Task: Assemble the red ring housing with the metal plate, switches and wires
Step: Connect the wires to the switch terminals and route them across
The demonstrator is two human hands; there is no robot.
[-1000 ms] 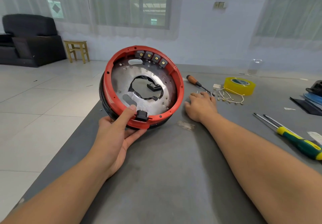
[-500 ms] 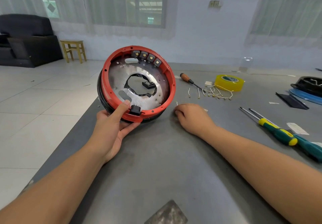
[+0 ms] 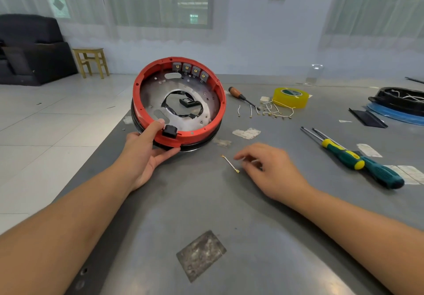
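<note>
Red ring housing point(image 3: 146, 120) gripped in left hand point(image 3: 146, 155) fingers; metal plate point(image 3: 206, 109), four switches point(image 3: 190, 71) seated. Right hand point(image 3: 270, 171) fingers loosely open beside loose wire point(image 3: 230, 163) on tabletop point(image 3: 206, 203); wiring likely remains.

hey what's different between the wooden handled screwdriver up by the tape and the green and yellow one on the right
The wooden-handled screwdriver has a brown handle and looks short; the green and yellow screwdriver looks clearly longer with a thicker grip. The wooden-handled one lies by the yellow tape roll and the loose wires; the green and yellow one lies nearer the table's right side, beside a second dark teal tool. Both lie flat on the grey table, untouched by either hand.
</note>
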